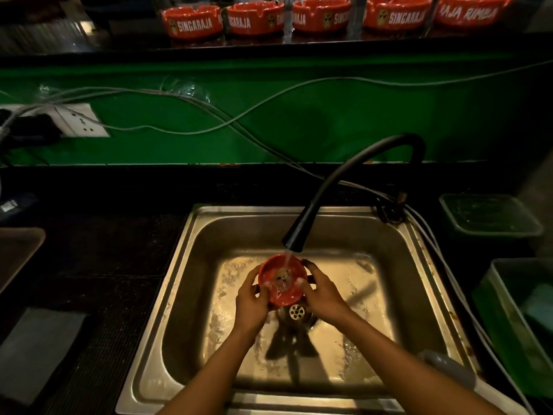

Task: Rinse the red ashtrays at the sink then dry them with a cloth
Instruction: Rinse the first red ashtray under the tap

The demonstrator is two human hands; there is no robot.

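While water fills red ashtray (pixel 282 280), left hand (pixel 251 304), right hand (pixel 324 295) gripping, sink (pixel 191 295)

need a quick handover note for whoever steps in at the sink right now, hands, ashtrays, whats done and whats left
Left hand and right hand: both grip one red ashtray from either side, over the drain in the sink.
Tap is running, water falling into that ashtray.
Five more red ashtrays sit in a row on the upper shelf; whether they are washed cannot be told.
Done: rinse of this one under way.
Left: finish rinsing, dry it. A grey cloth lies on the counter to the left.
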